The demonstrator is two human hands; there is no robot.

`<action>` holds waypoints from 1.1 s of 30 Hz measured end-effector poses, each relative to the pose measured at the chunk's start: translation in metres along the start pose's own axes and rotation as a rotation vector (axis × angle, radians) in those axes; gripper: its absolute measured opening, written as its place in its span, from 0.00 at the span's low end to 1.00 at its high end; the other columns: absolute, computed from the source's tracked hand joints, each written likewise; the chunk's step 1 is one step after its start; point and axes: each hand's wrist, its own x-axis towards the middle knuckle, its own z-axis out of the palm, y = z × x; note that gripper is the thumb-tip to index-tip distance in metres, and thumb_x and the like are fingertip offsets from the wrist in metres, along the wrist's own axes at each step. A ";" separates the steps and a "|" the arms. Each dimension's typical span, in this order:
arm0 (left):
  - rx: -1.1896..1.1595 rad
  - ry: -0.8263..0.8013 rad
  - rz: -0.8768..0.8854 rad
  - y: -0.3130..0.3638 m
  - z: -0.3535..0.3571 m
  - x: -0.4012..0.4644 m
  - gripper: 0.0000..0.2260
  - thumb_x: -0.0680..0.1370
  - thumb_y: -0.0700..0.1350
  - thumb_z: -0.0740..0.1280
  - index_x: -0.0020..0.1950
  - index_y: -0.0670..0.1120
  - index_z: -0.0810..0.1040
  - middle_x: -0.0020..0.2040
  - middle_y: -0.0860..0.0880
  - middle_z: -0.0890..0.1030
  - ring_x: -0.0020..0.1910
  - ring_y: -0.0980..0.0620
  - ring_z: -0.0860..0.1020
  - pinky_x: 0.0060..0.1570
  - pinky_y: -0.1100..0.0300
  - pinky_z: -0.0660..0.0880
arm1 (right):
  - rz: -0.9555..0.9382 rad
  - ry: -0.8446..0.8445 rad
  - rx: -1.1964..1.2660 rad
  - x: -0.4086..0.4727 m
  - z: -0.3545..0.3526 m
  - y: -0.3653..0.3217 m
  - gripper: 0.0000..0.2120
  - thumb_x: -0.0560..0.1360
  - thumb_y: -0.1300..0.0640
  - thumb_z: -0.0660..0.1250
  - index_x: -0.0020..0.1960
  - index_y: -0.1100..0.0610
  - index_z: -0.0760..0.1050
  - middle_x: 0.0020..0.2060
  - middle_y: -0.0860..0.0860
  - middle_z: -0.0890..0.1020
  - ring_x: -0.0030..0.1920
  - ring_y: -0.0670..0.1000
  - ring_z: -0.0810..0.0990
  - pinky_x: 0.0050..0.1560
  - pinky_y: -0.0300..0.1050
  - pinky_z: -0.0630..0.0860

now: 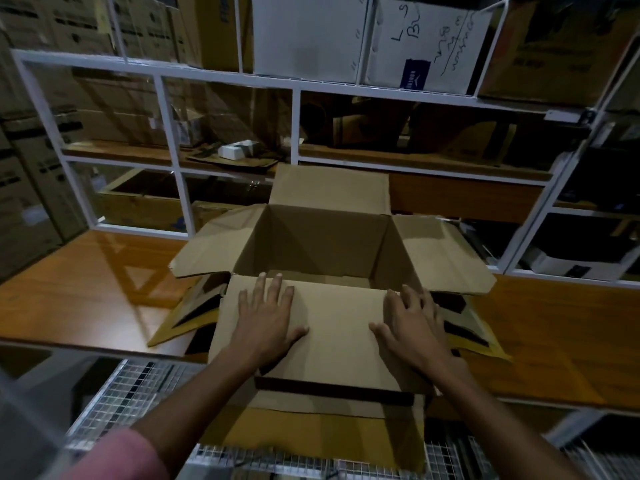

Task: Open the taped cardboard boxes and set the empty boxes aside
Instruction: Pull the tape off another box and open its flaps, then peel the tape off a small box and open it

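A brown cardboard box (322,244) stands open in the middle of the wooden table (86,292). Its far flap stands upright, its side flaps spread outward, and its inside looks empty. The near flap (336,327) is folded toward me. My left hand (266,320) lies flat on the left part of that flap, fingers spread. My right hand (412,323) rests flat on its right part, fingers reaching the flap's right corner. Neither hand grips anything. Under the box lies another flattened or opened box (315,431), its flaps sticking out at left, right and front.
White metal shelving (294,123) behind the table holds many cardboard boxes and small items. A white box with handwriting (426,43) sits top right. Stacked boxes (31,188) stand at the left. A wire mesh surface (128,393) lies below the table's front edge.
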 end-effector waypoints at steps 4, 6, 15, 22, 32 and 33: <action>-0.007 0.098 0.064 0.022 -0.008 0.004 0.39 0.80 0.69 0.57 0.84 0.50 0.50 0.84 0.45 0.42 0.82 0.40 0.36 0.78 0.34 0.42 | -0.052 0.058 0.009 0.004 -0.001 -0.012 0.35 0.80 0.33 0.55 0.81 0.47 0.53 0.82 0.55 0.52 0.81 0.60 0.42 0.79 0.64 0.45; 0.001 0.149 0.083 0.031 -0.010 0.005 0.39 0.80 0.70 0.55 0.84 0.50 0.50 0.84 0.44 0.41 0.81 0.40 0.34 0.78 0.34 0.41 | -0.075 0.112 -0.001 0.004 -0.002 -0.015 0.36 0.80 0.31 0.52 0.82 0.47 0.51 0.82 0.54 0.52 0.81 0.59 0.41 0.79 0.64 0.44; -0.068 0.197 0.198 0.077 -0.009 0.015 0.38 0.79 0.71 0.52 0.84 0.51 0.51 0.84 0.44 0.40 0.81 0.40 0.34 0.78 0.35 0.39 | -0.057 0.183 -0.010 -0.007 -0.020 0.009 0.37 0.79 0.29 0.47 0.81 0.48 0.52 0.81 0.55 0.54 0.81 0.60 0.45 0.79 0.66 0.47; -0.137 0.230 0.365 0.165 0.004 0.025 0.36 0.80 0.69 0.50 0.82 0.50 0.54 0.84 0.44 0.45 0.82 0.40 0.38 0.79 0.36 0.42 | 0.070 0.247 0.033 -0.037 -0.039 0.093 0.37 0.78 0.29 0.45 0.79 0.49 0.55 0.80 0.55 0.56 0.81 0.60 0.47 0.78 0.68 0.48; -0.166 0.224 0.614 0.401 0.029 0.061 0.34 0.80 0.66 0.61 0.80 0.47 0.63 0.83 0.40 0.54 0.81 0.35 0.49 0.76 0.31 0.53 | 0.296 0.308 0.004 -0.087 -0.070 0.303 0.39 0.78 0.27 0.45 0.80 0.51 0.58 0.81 0.56 0.57 0.81 0.60 0.48 0.78 0.66 0.49; -0.164 0.216 0.649 0.429 0.033 0.063 0.34 0.80 0.65 0.61 0.80 0.47 0.63 0.83 0.40 0.53 0.81 0.35 0.49 0.76 0.31 0.52 | 0.332 0.321 0.013 -0.094 -0.076 0.329 0.39 0.78 0.27 0.45 0.80 0.51 0.58 0.81 0.56 0.58 0.81 0.59 0.48 0.78 0.65 0.48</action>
